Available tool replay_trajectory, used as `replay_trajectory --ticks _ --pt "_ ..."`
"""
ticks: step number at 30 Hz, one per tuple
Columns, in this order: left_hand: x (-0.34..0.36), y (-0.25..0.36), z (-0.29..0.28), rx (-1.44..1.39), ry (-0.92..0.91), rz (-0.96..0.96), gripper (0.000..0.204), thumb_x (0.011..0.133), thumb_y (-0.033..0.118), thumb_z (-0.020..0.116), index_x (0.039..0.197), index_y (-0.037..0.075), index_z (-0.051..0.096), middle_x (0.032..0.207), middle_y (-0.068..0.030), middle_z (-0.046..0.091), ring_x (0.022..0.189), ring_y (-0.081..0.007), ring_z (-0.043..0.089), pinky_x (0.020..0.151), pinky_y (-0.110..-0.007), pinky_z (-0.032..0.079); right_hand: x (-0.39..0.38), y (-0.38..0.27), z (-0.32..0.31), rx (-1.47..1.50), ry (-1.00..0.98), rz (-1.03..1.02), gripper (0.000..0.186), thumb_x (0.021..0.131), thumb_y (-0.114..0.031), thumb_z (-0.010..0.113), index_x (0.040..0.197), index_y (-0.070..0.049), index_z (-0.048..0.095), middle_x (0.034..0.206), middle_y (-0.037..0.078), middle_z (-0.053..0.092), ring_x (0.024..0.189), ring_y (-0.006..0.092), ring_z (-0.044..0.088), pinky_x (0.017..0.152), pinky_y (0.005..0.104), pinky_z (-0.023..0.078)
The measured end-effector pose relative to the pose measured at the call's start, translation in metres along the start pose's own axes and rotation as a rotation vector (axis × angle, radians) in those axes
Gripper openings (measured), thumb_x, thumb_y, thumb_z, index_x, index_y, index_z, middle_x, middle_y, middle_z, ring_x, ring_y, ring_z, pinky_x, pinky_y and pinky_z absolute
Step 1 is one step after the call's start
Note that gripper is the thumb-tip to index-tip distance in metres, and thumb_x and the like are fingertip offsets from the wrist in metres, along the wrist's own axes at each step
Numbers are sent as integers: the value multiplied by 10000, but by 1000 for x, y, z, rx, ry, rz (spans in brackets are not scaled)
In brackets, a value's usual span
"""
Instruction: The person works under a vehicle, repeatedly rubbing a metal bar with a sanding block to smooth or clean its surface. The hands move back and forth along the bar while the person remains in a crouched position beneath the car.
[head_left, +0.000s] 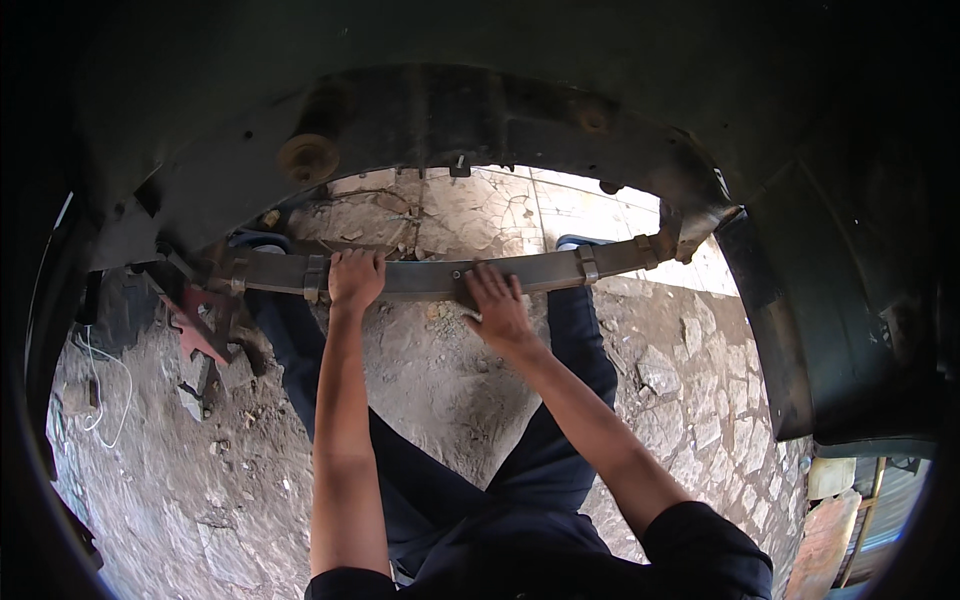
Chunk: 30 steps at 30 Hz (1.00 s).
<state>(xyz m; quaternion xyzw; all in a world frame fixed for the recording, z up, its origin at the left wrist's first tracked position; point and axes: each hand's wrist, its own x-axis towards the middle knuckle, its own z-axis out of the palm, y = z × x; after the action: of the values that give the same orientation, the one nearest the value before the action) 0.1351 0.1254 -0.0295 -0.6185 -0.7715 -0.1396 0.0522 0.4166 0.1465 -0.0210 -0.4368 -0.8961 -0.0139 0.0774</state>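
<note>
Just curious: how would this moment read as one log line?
left hand: gripping long grey steel leaf spring | right hand: resting on it | above: dark wheel arch

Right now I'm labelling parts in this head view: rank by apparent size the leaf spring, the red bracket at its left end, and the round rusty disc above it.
1. leaf spring, spanning most of the opening, both hands on it.
2. red bracket.
3. round rusty disc, though it looks only somewhat smaller than the bracket, and fisheye bending makes that pair unsure.
</note>
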Motion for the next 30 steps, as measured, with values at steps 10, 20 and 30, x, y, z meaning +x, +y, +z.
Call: replay_trajectory --ticks 10,20,30 --pt "1 3 -3 -15 14 9 406 1004 342 393 909 78 687 947 -100 675 998 -274 587 966 -431 389 -7 -1 19 -59 89 -57 860 853 -387 687 1518 -93 228 1566 141 252 1459 308 208 1189 510 158" --pt "0 1 0 -10 16 -2 392 999 350 412 912 80 683 932 -97 671 994 -265 588 966 -425 383 -6 -18 -5 13 -116 -134 915 854 -403 690 1522 -48 177 1584 174 175 1476 327 139 1201 492 131" --pt "0 -8 11 8 53 15 375 999 342 421 919 80 678 941 -90 667 993 -264 586 969 -424 383 -5 -17 -9 5 -119 -144 900 833 -370 722 1514 -68 217 1572 157 217 1468 328 170 1186 518 163"
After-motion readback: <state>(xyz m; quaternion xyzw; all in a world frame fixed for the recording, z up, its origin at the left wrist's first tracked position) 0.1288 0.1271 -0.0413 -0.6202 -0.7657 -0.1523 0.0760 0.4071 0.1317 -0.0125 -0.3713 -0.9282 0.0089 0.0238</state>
